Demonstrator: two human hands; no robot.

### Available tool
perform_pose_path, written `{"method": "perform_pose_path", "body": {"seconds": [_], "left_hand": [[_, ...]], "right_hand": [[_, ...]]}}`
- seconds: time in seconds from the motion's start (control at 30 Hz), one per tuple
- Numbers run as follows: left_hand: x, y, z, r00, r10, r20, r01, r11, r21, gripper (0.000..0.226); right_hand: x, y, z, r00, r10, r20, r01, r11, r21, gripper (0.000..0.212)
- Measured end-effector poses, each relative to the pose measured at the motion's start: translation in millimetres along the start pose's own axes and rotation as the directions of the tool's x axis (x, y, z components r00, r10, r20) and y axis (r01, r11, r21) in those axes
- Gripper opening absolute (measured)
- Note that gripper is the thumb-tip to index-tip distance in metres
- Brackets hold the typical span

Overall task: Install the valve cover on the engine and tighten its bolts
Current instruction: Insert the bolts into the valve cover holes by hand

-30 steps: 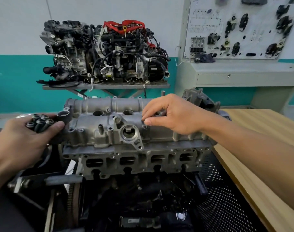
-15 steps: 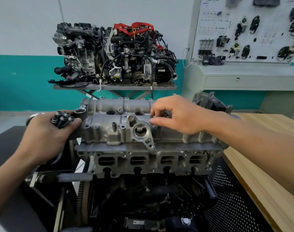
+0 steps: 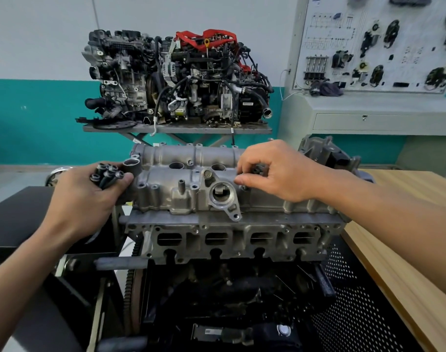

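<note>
The valve cover (image 3: 186,191) sits on the engine (image 3: 229,240). The left hand (image 3: 82,199) has its grip closed around a bundle of bolts (image 3: 106,175). The right hand (image 3: 280,174) pinches a single bolt (image 3: 255,170) on the cover.

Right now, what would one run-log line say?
left hand: grips spare bolts | right hand: pinches bolt at valve cover | valve cover: on engine

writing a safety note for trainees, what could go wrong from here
1. The left hand grips a loose bundle of bolts beside the valve cover; one could slip into an open well.
2. The right hand seems to pinch a bolt; started tilted, it may cross-thread.
</note>
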State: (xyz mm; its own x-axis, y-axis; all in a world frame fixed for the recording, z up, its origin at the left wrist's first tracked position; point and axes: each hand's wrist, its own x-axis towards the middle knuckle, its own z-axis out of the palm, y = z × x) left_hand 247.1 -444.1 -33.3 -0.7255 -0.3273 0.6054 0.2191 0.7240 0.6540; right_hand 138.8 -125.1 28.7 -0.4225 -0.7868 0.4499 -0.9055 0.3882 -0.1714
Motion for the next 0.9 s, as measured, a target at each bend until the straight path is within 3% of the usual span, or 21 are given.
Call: {"method": "perform_pose_path", "body": {"seconds": [0.17, 0.47, 0.57, 0.7, 0.9], "left_hand": [[-3, 2, 4, 0.999, -0.016, -0.03, 0.013, 0.996, -0.084, 0.027], [-2, 1, 5, 0.998, -0.033, -0.045, 0.029, 0.995, -0.099, 0.009], [-5, 0, 4, 0.997, -0.041, -0.07, 0.034, 0.995, -0.099, 0.015], [-6, 5, 3, 0.999, -0.004, -0.038, 0.002, 0.999, -0.047, 0.005], [7, 2, 4, 0.999, -0.029, -0.037, 0.026, 0.997, -0.066, 0.014]], "right_hand": [[-2, -1, -6, 0.998, 0.004, 0.057, -0.003, 1.0, -0.028, 0.022], [0, 1, -10, 0.996, -0.022, 0.085, 0.031, 0.994, -0.101, 0.025], [-3, 1, -9, 0.997, -0.023, 0.077, 0.029, 0.996, -0.082, 0.027], [-4, 0, -5, 1.0, -0.014, 0.007, 0.014, 0.999, -0.037, 0.027], [2, -6, 6, 0.998, 0.005, -0.061, -0.006, 1.0, -0.02, 0.025]]}}
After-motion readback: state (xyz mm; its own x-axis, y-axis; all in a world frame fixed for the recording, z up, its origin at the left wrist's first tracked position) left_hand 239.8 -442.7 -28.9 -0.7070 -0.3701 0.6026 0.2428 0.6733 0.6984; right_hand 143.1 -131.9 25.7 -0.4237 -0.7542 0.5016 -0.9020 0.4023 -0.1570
